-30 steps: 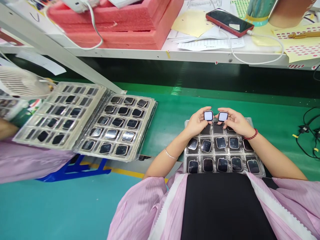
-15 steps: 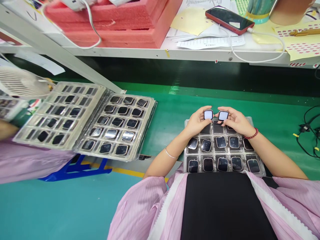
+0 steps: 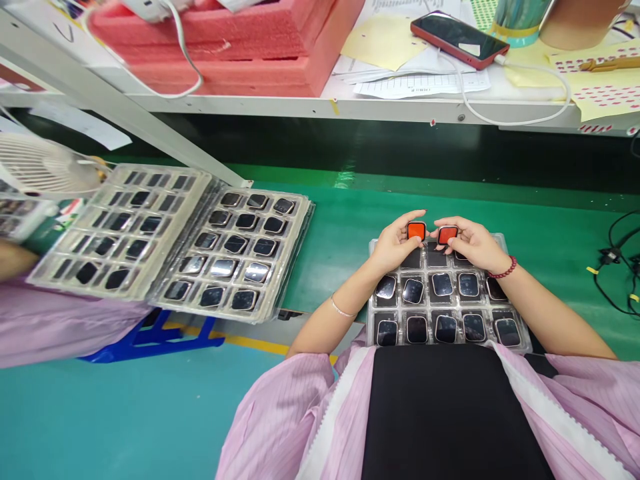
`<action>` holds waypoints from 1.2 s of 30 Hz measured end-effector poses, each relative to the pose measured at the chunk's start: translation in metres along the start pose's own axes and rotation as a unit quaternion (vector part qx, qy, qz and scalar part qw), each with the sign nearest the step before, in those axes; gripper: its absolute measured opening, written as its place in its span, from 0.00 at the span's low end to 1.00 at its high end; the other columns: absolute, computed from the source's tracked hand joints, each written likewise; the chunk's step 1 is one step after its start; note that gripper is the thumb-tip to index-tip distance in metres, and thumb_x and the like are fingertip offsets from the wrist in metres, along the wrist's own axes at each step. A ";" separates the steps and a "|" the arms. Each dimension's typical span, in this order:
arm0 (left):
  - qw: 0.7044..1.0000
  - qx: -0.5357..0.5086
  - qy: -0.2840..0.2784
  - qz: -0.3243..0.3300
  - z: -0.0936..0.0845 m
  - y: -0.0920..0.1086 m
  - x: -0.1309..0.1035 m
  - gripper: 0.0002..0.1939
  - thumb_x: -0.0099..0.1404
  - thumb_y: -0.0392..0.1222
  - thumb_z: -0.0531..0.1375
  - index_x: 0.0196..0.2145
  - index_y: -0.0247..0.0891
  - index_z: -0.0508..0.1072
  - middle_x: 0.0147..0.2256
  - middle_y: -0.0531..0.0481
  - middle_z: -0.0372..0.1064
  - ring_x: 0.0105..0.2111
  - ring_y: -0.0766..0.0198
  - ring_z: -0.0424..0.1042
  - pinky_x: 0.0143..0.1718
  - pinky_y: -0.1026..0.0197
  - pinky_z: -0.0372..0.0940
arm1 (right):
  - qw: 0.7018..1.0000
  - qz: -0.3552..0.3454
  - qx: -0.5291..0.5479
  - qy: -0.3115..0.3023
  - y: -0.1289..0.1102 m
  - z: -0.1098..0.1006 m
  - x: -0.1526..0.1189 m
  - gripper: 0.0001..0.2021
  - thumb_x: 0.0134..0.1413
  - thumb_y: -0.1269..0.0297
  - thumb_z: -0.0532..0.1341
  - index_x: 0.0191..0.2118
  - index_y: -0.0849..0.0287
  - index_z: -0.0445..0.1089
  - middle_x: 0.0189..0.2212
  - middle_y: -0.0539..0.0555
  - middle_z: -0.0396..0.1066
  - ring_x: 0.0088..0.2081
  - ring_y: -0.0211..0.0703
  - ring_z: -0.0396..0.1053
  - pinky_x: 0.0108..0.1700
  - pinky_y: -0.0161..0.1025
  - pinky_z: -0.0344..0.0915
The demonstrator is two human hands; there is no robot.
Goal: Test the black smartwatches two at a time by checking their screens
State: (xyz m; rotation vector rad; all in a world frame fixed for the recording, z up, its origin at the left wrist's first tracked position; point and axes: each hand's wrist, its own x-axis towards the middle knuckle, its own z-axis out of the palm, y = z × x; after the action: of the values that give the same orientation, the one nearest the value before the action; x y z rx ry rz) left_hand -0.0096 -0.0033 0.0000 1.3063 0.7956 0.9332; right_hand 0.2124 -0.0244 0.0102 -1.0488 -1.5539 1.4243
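My left hand (image 3: 397, 244) is closed on a smartwatch without a strap (image 3: 416, 231), its screen lit orange-red. A second smartwatch (image 3: 447, 235) with a red screen is pinched in my right hand (image 3: 473, 241). The two watches are side by side with a small gap, above the far edge of a clear plastic tray (image 3: 373, 300). Rows of dark-screened watches, such as one smartwatch (image 3: 443, 285), lie in its compartments. Part of the tray's far row is hidden by my hands.
To the left stand two stacks of trays (image 3: 295, 267) (image 3: 170, 253) holding watches. A co-worker's sleeve (image 3: 65, 327) and a white fan (image 3: 45, 167) are beyond. Overhead, a shelf (image 3: 300, 103) carries red foam (image 3: 225, 73) and a phone (image 3: 459, 39). Black cables (image 3: 617, 257) lie right.
Both watch screens have turned from white to red or orange-red. The fingers of my right hand have shifted slightly on its watch; the trays have stayed put.
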 end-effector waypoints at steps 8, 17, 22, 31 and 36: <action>1.000 0.014 0.004 0.013 -0.001 -0.004 0.001 0.30 0.59 0.42 0.68 0.59 0.40 0.69 0.41 0.48 0.75 0.36 0.66 0.75 0.44 0.59 0.71 | 1.000 -0.006 -0.009 0.001 0.000 0.000 -0.002 0.19 0.57 0.67 0.63 0.55 0.55 0.70 0.49 0.59 0.78 0.41 0.47 0.79 0.40 0.44 0.78; 1.000 0.004 0.001 0.010 -0.001 -0.006 0.001 0.21 0.59 0.47 0.69 0.47 0.35 0.74 0.35 0.48 0.75 0.30 0.68 0.73 0.36 0.63 0.71 | 1.000 -0.003 -0.009 -0.001 -0.002 0.000 -0.001 0.18 0.57 0.68 0.62 0.54 0.55 0.72 0.47 0.57 0.79 0.39 0.45 0.79 0.36 0.41 0.78; 1.000 0.009 -0.004 -0.002 0.001 0.004 -0.001 0.21 0.60 0.54 0.68 0.41 0.34 0.74 0.31 0.49 0.75 0.28 0.68 0.73 0.31 0.65 0.70 | 1.000 0.020 0.012 0.014 -0.005 0.000 -0.001 0.14 0.61 0.62 0.62 0.51 0.56 0.75 0.45 0.57 0.80 0.37 0.45 0.80 0.33 0.40 0.78; 0.999 0.035 0.003 -0.025 0.001 0.009 -0.003 0.21 0.66 0.57 0.62 0.43 0.34 0.75 0.34 0.45 0.78 0.26 0.67 0.75 0.21 0.68 0.60 | 0.999 0.021 0.007 0.027 -0.008 0.002 -0.002 0.13 0.58 0.53 0.67 0.42 0.57 0.77 0.34 0.55 0.81 0.29 0.41 0.77 0.29 0.36 0.75; 0.999 0.039 -0.001 -0.026 0.000 0.007 -0.003 0.20 0.68 0.53 0.60 0.47 0.34 0.75 0.38 0.42 0.79 0.29 0.64 0.78 0.23 0.68 0.62 | 0.999 0.011 0.006 0.034 -0.010 0.005 -0.001 0.12 0.55 0.55 0.69 0.39 0.57 0.76 0.31 0.54 0.79 0.29 0.41 0.76 0.30 0.37 0.76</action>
State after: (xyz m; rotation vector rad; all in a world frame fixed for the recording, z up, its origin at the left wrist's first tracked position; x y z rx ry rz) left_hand -0.0114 -0.0059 0.0070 1.3470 0.8691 0.8665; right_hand 0.2080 -0.0277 0.0195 -1.0990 -1.4867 1.3966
